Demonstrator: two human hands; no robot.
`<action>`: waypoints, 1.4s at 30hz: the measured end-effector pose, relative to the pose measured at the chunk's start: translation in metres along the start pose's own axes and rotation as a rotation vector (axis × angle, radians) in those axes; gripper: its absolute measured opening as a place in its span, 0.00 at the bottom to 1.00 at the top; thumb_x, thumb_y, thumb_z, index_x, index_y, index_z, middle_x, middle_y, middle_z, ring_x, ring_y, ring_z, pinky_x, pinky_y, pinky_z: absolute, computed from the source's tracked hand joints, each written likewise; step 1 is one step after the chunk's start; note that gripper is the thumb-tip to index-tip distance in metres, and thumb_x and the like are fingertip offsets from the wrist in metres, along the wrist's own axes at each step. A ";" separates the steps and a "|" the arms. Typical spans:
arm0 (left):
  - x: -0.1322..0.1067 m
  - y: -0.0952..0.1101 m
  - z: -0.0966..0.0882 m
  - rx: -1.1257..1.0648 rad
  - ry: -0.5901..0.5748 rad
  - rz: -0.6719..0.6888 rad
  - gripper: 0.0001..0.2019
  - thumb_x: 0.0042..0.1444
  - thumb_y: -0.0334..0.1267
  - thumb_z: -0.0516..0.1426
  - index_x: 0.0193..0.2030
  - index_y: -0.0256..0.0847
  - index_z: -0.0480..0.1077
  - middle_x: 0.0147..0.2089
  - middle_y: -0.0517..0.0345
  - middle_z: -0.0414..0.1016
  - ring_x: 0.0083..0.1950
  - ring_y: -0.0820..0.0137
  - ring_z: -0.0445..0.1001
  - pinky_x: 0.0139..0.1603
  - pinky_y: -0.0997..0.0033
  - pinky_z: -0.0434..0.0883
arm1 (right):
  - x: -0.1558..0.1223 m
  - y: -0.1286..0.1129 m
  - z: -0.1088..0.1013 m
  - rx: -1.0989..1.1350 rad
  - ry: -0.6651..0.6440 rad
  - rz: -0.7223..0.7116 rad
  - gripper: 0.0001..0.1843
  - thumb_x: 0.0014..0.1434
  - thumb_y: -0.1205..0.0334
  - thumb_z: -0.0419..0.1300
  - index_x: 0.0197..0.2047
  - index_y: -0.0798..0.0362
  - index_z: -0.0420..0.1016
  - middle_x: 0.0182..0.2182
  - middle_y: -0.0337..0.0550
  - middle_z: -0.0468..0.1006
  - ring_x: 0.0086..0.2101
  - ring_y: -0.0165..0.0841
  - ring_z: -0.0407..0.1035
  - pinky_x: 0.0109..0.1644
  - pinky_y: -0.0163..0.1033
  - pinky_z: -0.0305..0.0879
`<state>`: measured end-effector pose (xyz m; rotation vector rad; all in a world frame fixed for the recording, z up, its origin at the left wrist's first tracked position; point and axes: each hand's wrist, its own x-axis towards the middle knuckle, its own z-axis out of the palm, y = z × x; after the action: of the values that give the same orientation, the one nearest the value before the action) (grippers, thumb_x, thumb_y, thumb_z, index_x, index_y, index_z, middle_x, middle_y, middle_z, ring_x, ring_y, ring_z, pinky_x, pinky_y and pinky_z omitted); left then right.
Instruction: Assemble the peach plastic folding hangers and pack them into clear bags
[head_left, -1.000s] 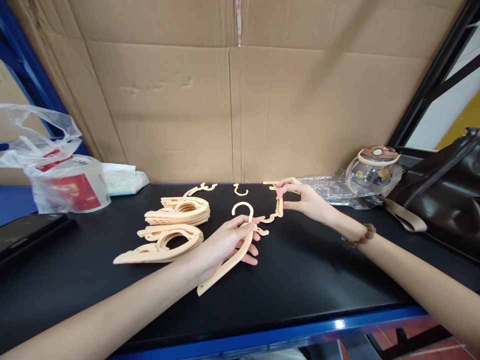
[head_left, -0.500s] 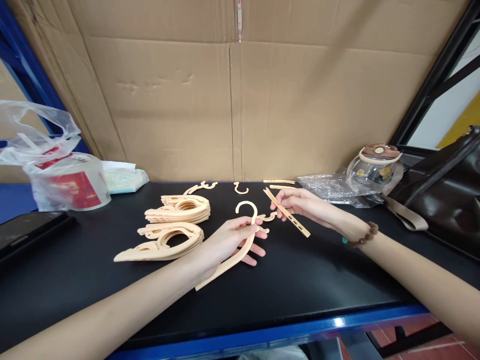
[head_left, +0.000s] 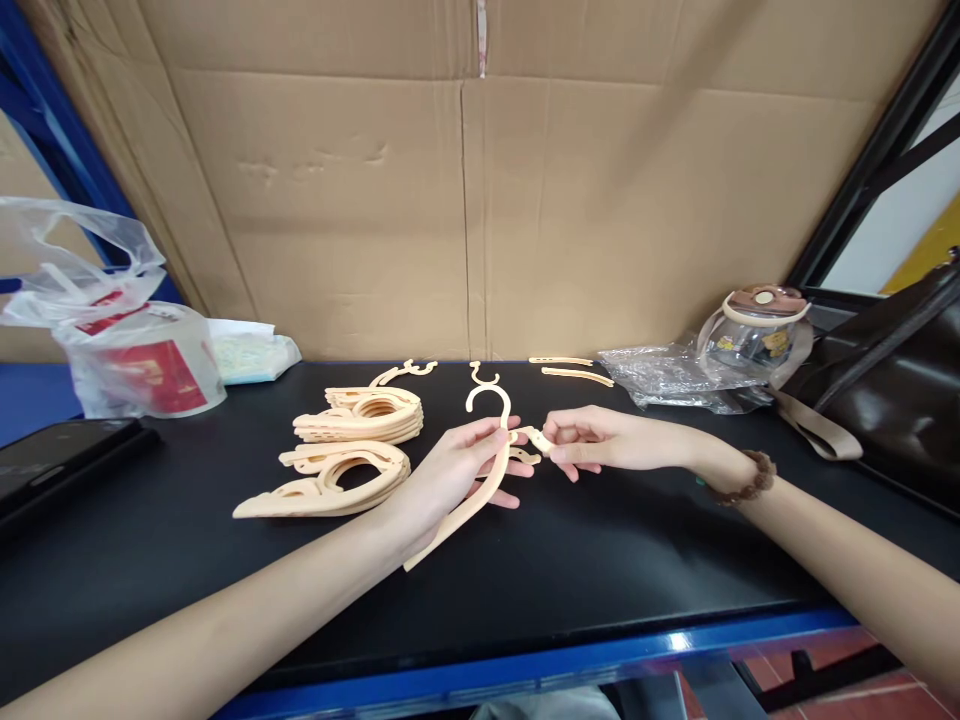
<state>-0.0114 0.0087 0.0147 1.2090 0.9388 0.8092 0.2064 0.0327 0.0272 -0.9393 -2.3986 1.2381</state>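
My left hand [head_left: 469,462] pinches a cream plastic hanger part between thumb and fingers, its other fingers spread behind. This hanger part [head_left: 474,510] has its hook curving up above the hand and one long arm slanting down toward me. To the right, my right hand [head_left: 589,438] is closed on a cream strip [head_left: 540,440], whose visible end meets the hanger near the base of the hook. The fingers hide much of the strip. A small curved cream piece [head_left: 525,456] shows just below it, partly behind my left fingers.
Two stacks of folded hangers [head_left: 322,480] lie left of my hands. Loose hanger pieces [head_left: 405,372], a hook [head_left: 484,376] and two strips [head_left: 577,376] lie along the back. A bagged tub [head_left: 150,360], phone [head_left: 60,455], clear wrap [head_left: 667,375], bottle [head_left: 757,330] and dark bag [head_left: 892,390] flank them.
My right hand has lowered and turned the strip, bringing its end against the hanger in my left hand. The left hand keeps its grip, nearly in place.
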 end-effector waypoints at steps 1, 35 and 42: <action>0.000 0.000 0.000 -0.004 -0.016 0.003 0.16 0.61 0.39 0.56 0.54 0.38 0.69 0.55 0.45 0.72 0.49 0.61 0.76 0.32 0.70 0.79 | 0.000 -0.001 0.001 -0.007 -0.024 -0.006 0.11 0.64 0.54 0.53 0.38 0.54 0.66 0.26 0.36 0.70 0.25 0.25 0.61 0.29 0.32 0.59; 0.001 -0.001 -0.006 0.032 -0.285 -0.046 0.15 0.57 0.38 0.59 0.51 0.39 0.74 0.51 0.46 0.73 0.47 0.62 0.75 0.30 0.70 0.77 | 0.001 0.009 -0.005 -0.149 0.059 -0.089 0.15 0.58 0.51 0.60 0.35 0.54 0.80 0.28 0.40 0.77 0.32 0.31 0.68 0.40 0.37 0.63; 0.001 -0.006 0.002 0.077 -0.244 -0.047 0.12 0.54 0.37 0.61 0.46 0.37 0.77 0.52 0.45 0.73 0.41 0.65 0.75 0.27 0.70 0.77 | -0.001 -0.002 -0.005 -0.120 0.158 -0.094 0.17 0.60 0.50 0.58 0.37 0.54 0.80 0.24 0.38 0.75 0.29 0.29 0.67 0.34 0.36 0.63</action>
<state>-0.0093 0.0074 0.0091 1.3146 0.8007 0.5768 0.2089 0.0345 0.0316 -0.9106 -2.3836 0.9584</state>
